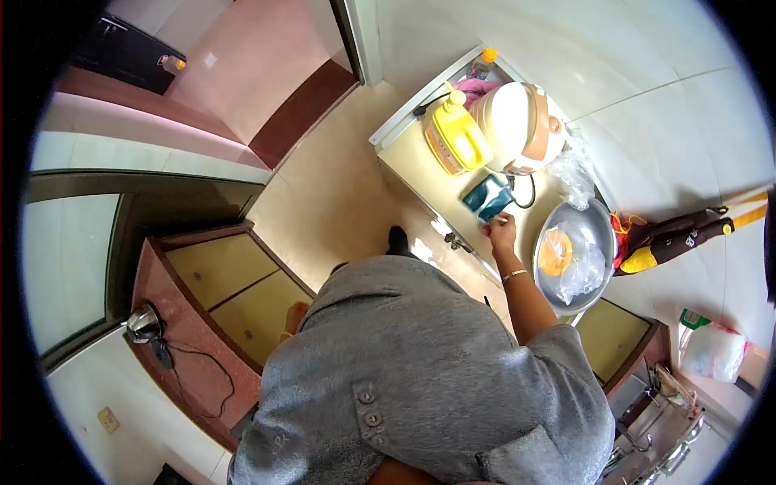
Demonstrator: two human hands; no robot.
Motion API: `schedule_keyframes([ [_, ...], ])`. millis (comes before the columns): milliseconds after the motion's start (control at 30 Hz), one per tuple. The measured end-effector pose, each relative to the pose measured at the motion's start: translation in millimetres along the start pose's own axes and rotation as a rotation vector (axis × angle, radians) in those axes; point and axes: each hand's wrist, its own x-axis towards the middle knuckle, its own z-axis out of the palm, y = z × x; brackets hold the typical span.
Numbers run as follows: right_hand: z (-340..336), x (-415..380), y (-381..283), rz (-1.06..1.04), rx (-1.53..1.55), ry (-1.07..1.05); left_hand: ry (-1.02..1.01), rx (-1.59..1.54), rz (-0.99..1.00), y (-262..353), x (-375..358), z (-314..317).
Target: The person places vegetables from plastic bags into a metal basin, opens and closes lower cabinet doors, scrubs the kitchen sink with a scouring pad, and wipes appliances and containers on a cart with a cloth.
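My right hand (501, 232), with a bracelet at its wrist, is closed at the near end of a dark teal flat thing with a glossy pale patch (487, 198); its exact kind I cannot make out. That thing is over the cream cabinet top (412, 153). Just beyond it are a yellow jug with a pump top (457, 137) and a white and brown rice cooker (517, 128). My left hand (297, 316) hangs low by the left cabinet, mostly behind the grey coat, so its fingers do not show clearly.
A metal basin (601, 234) holding clear plastic bags and something orange stands right of my forearm. An orange-capped bottle (482, 63) is in the far corner. On the left, a reddish counter (182, 356) bears a metal kettle (144, 323) and a cord.
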Motion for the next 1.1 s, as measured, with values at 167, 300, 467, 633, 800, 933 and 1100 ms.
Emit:
schedule_keyframes([
  [167, -4.3, -14.4, -66.9, -0.18, -0.4, 0.094, 0.04, 0.02, 0.057, 98.9, 15.7, -46.1],
  [300, 13.3, -35.6, -177.9, -0.593, -0.245, 0.137, -0.039, -0.112, 0.011, 95.6, 41.4, -68.5],
  [467, 52.8, -5.5, -290.9, -0.962, -0.499, 0.194, -0.091, 0.212, 0.119, 53.0, 93.6, -123.2],
  [633, 97.7, 56.7, -341.4, -0.956, -1.017, 0.119, -0.202, 0.712, 0.411, 10.8, 167.6, -200.7],
  [800, 106.9, 147.6, -335.4, -0.818, -1.448, -0.155, -0.094, -0.419, -0.188, 51.3, 181.9, -290.1],
  [933, 97.6, 191.5, -309.4, -0.722, -1.578, -0.266, -0.082, -0.418, -0.204, 68.5, 195.9, -307.0],
  [1100, 96.0, 277.6, -267.6, -0.452, -1.65, -0.458, -0.125, -0.53, -0.22, 93.5, 178.9, -274.2],
])
